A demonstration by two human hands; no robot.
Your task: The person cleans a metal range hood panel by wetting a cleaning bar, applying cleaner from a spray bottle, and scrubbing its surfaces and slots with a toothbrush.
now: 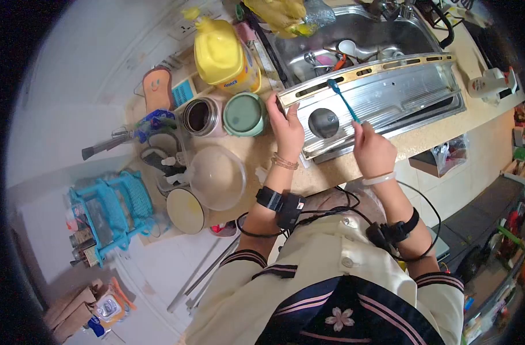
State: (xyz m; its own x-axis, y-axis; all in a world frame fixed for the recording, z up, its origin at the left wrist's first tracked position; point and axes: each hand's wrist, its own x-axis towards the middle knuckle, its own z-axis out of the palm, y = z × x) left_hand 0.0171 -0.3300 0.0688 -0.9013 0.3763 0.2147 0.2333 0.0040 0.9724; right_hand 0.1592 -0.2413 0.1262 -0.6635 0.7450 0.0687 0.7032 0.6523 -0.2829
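While our left hand [286, 121] grips the end of a long, silvery metal panel with a slotted, brass-toned edge [369, 98], our right hand [375, 150] is closed round the handle of a slim teal plastic toothbrush [346, 102]. The brush head is at the slotted edge, ahead of our right hand and to its left; how firmly it presses we cannot tell. The panel lies to the right of our left hand, over part of a stainless steel sink [415, 35] set into the beige desk [315, 177]. Beyond the panel, a white cup [347, 47] and other small items sit in the basin.

As we judge it, one-sided support is the weak point: a hard stroke far from our left hand could swing or tip the panel, and wet metal could slide. Our fingers might catch on a sharp slot rim, or the bristles could snag there and twist the handle out of our pinch. Just left of our left hand stands a round container with a green lid [243, 114]; if the panel's end jerked that way, it could knock this container into the open, metal-rimmed jar [201, 117] beside it.
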